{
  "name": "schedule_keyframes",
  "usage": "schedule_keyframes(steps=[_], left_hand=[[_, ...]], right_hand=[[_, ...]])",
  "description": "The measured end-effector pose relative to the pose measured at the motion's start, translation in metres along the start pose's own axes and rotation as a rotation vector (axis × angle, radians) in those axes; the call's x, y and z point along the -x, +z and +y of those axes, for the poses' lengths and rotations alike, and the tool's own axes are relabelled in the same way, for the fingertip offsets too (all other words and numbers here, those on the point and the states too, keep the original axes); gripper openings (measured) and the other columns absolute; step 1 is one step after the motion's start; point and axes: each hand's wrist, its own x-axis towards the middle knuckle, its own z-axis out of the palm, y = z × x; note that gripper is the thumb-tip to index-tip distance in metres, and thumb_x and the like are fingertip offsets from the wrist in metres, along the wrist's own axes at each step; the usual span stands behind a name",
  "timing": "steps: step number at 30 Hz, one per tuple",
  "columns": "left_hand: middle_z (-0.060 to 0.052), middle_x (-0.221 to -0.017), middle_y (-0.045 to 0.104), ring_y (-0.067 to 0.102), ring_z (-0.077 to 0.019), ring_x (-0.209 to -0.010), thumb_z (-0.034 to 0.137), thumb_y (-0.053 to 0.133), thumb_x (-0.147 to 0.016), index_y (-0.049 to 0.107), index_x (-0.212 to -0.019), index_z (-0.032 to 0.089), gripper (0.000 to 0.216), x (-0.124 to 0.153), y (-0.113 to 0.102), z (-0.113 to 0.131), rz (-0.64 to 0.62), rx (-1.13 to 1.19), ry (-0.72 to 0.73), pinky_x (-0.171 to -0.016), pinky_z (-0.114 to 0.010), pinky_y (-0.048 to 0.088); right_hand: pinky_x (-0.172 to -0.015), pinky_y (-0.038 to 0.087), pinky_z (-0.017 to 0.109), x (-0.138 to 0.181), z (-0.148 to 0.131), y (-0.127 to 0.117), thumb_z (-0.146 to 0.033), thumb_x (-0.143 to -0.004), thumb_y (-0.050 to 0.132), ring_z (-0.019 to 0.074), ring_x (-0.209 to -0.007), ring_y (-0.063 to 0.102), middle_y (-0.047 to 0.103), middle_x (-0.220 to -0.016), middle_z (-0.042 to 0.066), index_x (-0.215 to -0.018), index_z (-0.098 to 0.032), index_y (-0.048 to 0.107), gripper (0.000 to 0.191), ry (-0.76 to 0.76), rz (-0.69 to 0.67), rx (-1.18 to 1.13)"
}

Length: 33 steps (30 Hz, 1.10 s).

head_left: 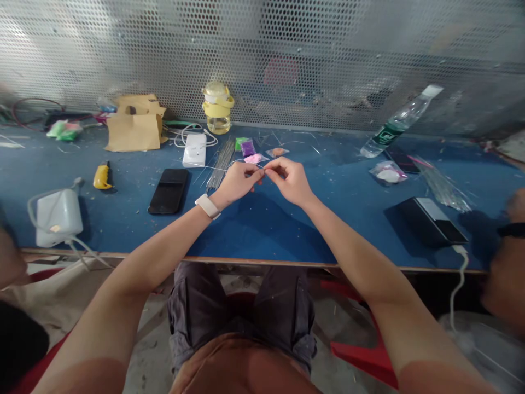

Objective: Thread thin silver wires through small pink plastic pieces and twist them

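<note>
Head view: the blue bench [287,230] spans the frame, backed by a perforated metal screen [328,54]. Over its middle the left hand [240,181] and right hand [289,178] meet fingertip to fingertip. A black phone [168,190] lies flat beside the left wrist. A bundle of wires [221,161] lies just beyond the left hand, with small bead bags [255,158] close behind the fingertips. Each grip is pinched on a thin wire [211,168], which runs leftward from the left hand, low over the bench.

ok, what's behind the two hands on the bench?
Beyond the left hand and right hand: small bags of purple, pink and orange bits, plus a wire bundle. The fingers cover the spot they pinch.
</note>
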Motion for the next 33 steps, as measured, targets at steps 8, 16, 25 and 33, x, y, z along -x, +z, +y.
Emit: schedule_keyframes(steps=[8, 16, 25, 33], left_hand=[[-0.004, -0.087, 0.084, 0.075, -0.0163, -0.080, 0.030, 0.084, -0.102, 0.080, -0.085, 0.021, 0.019, -0.003, -0.008, 0.006, 0.335, -0.159, 0.089, -0.080, -0.031, 0.058], [-0.005, -0.065, 0.071, 0.065, -0.0141, -0.064, 0.068, 0.070, -0.113, 0.067, -0.067, 0.021, 0.065, -0.011, -0.015, 0.000, 0.298, 0.186, -0.100, -0.064, -0.032, 0.051], [-0.011, -0.124, 0.087, 0.075, -0.0264, -0.119, 0.013, 0.069, -0.107, 0.083, -0.114, 0.022, 0.018, 0.004, 0.002, 0.009, 0.148, -0.302, 0.265, -0.111, -0.043, 0.057], [-0.012, -0.116, 0.085, 0.076, -0.0295, -0.111, 0.012, 0.058, -0.109, 0.080, -0.112, 0.020, 0.023, -0.001, -0.002, -0.003, 0.073, -0.551, 0.256, -0.101, -0.042, 0.056]], right_hand=[[-0.067, 0.057, 0.035, -0.008, 0.018, 0.001, -0.054, -0.086, 0.094, 0.0155, -0.067, 0.065, 0.073, -0.076, 0.001, -0.090, -0.024, 0.078, 0.035, 0.248, 0.173, -0.206], [-0.065, 0.059, 0.031, -0.010, 0.028, 0.004, -0.042, -0.090, 0.090, 0.0146, -0.070, 0.065, 0.068, -0.076, -0.001, -0.088, -0.026, 0.072, 0.024, 0.377, 0.213, -0.336], [-0.068, 0.061, 0.032, -0.006, 0.029, 0.012, -0.060, -0.087, 0.094, 0.0148, -0.070, 0.067, 0.069, -0.074, -0.002, -0.092, -0.026, 0.073, 0.041, 0.313, 0.155, -0.303], [-0.071, 0.062, 0.036, -0.001, 0.017, 0.011, -0.085, -0.089, 0.085, 0.0184, -0.072, 0.070, 0.075, -0.080, 0.002, -0.097, -0.026, 0.075, 0.061, 0.128, 0.078, -0.127]])
